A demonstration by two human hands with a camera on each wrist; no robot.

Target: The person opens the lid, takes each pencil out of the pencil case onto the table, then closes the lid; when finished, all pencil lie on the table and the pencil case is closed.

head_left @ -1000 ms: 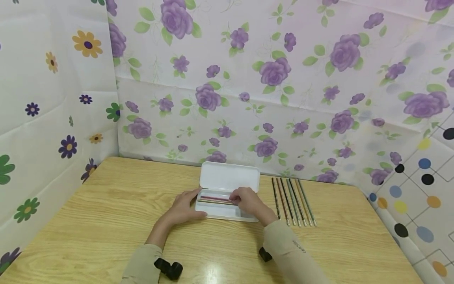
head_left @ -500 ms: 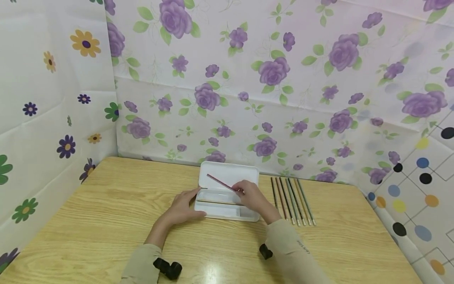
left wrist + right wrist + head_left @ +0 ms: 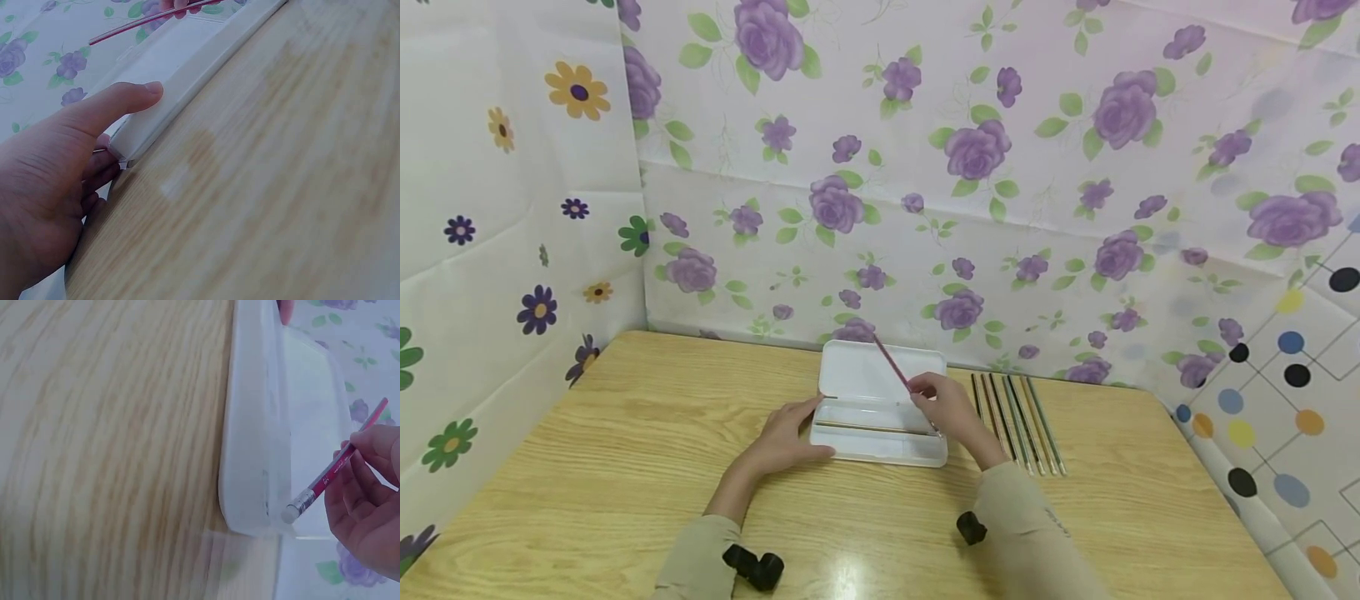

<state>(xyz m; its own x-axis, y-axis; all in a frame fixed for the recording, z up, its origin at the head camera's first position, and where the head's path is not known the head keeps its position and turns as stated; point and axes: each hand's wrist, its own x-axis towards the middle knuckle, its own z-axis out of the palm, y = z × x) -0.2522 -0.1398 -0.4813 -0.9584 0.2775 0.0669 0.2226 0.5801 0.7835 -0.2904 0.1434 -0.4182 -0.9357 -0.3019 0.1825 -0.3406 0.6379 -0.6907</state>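
A white pencil case (image 3: 880,450) lies with its lid (image 3: 857,367) raised at the back. My left hand (image 3: 785,437) grips its left end, the thumb on the front side and the fingers round the far side. Between thumb and fingers, my right hand (image 3: 946,408) pinches a dark red pencil (image 3: 891,360) above the case's right half. The pencil is tilted, its white eraser end (image 3: 291,514) low and towards me, its other end up by the lid. Inside the case lies a gold-and-dark pencil (image 3: 850,427), its length running left to right.
To the right of the case, several pencils (image 3: 1018,425) lie in a row on the wooden table (image 3: 850,533), eraser ends towards me. A flowered cloth wall (image 3: 880,250) stands right behind the table's back edge.
My right hand has lifted the red pencil out of the case, moved slightly right and turned it from lying flat to steeply slanted. The left hand stays at the case's left end.
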